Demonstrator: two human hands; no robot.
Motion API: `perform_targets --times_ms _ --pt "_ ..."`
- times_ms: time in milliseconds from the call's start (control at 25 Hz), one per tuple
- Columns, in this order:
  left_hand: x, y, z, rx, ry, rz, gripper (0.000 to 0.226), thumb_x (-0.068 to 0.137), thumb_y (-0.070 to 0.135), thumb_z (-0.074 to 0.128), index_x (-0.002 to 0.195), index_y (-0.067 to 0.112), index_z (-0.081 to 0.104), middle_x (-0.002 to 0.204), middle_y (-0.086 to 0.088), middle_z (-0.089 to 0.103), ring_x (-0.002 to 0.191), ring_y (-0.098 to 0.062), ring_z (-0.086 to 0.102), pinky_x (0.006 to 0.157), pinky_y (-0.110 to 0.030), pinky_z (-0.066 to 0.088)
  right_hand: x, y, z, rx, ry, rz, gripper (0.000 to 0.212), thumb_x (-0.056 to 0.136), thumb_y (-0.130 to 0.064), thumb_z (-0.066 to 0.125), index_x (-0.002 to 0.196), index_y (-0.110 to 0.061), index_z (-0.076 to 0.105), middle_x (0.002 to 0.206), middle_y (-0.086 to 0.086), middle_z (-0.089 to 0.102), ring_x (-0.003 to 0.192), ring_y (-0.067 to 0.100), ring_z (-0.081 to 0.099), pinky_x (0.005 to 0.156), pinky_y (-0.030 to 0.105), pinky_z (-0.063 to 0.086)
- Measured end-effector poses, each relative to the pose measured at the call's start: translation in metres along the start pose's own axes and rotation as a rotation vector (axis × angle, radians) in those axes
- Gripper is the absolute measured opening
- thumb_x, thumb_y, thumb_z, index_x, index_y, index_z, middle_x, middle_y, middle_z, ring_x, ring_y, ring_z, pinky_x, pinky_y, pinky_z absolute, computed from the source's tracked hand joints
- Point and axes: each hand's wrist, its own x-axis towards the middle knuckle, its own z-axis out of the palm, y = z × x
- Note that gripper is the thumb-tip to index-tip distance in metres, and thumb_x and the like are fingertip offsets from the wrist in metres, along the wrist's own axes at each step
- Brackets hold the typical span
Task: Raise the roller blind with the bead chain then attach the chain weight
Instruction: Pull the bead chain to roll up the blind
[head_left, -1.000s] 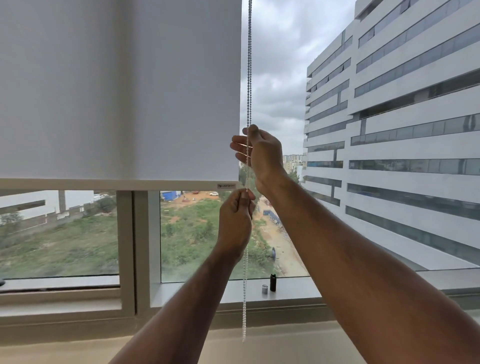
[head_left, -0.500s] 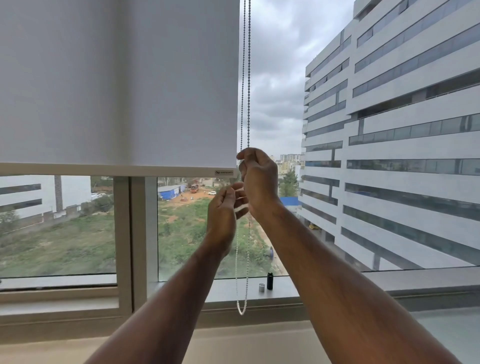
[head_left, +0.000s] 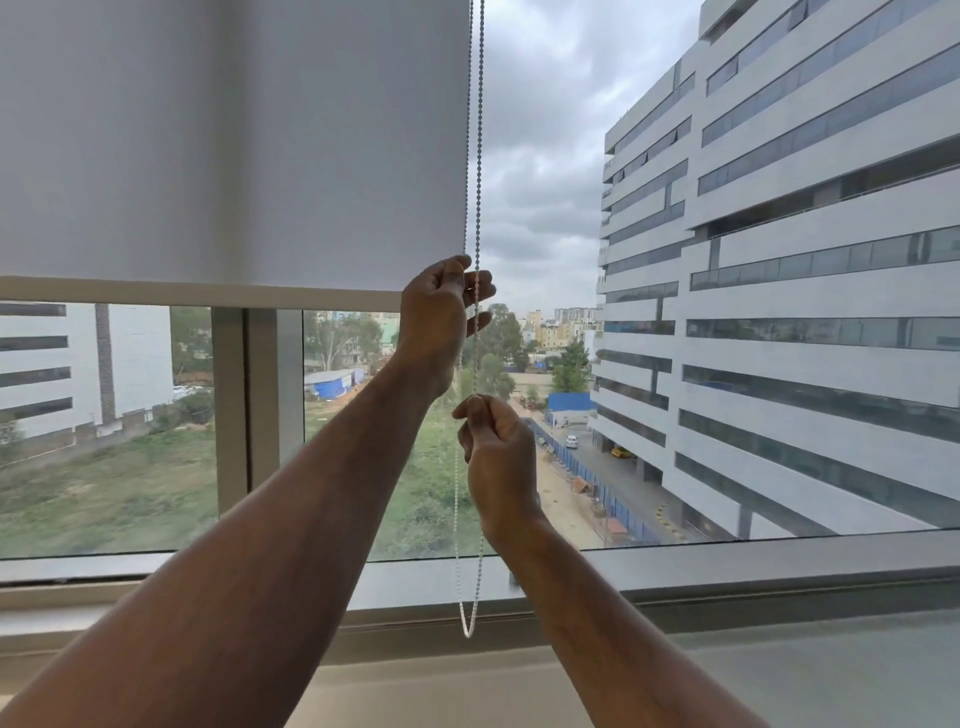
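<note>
White bead chain (head_left: 458, 519) is hanging as a double strand just off the right edge of the blind, its loop end dangling low in front of the window sill (head_left: 727, 566), loop bottom just below the sill line. Both bare forearms are reaching up from the bottom of the view. Right hand (head_left: 498, 457) is sitting lower, fingers curled closed, thumb and forefinger pinching one strand of the chain at the top of the fist. Left hand (head_left: 441, 312) is sitting higher, level with the blind's bottom bar (head_left: 197, 293), fingers curled closed around the chain, fingertips poking out to the right of the strands. The chain is running straight up from the left hand out of the top of the view. Grey roller blind (head_left: 234, 140) is covering the upper left of the window, bottom bar sitting roughly mid-height, glass showing below it. A vertical window frame post (head_left: 244, 405) is standing below the bar. Chain weight: cannot tell where it is. Beyond the glass, a pale multi-storey building (head_left: 805, 260) is filling the right side, grass and a blue fence lying below, cloudy sky above.
</note>
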Motion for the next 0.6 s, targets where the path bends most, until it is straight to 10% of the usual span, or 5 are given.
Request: perform_targets --times_ms 240,480,600 --pt "0.003 -0.009 0.011 0.069 0.000 0.092 0.029 0.110 0.013 0.040 0.110 0.009 0.068 0.068 -0.001 0.054 0.050 -0.010 0.042 0.048 -0.026 0.035 -0.020 0.023 -0.008 0.011 -0.030 0.028 0.028 0.107 -0.009 0.046 0.090 0.004 0.064 0.058 -0.003 0.038 0.050 0.004 0.033 0.048 0.015 0.028" --pt "-0.018 -0.030 0.008 0.063 0.026 0.107 0.034 0.110 0.010 0.038 0.084 0.017 0.060 0.065 0.000 0.043 0.042 -0.001 0.031 0.045 -0.017 0.026 -0.028 0.041 -0.018 0.034 -0.140 0.171 0.042 0.109 -0.031 0.043 0.094 -0.004 0.071 0.059 0.004 0.060 0.051 0.013 0.051 0.050 0.021 0.037" --pt "-0.026 -0.041 0.003 0.082 0.016 0.121 0.031 0.110 0.009 0.038 0.088 0.014 0.060 0.065 0.001 0.044 0.044 0.000 0.032 0.046 -0.015 0.028 -0.024 0.034 -0.020 0.002 -0.106 0.243 0.046 0.108 -0.046 0.036 0.097 -0.021 0.074 0.088 -0.001 0.079 0.083 0.016 0.074 0.074 0.031 0.050"
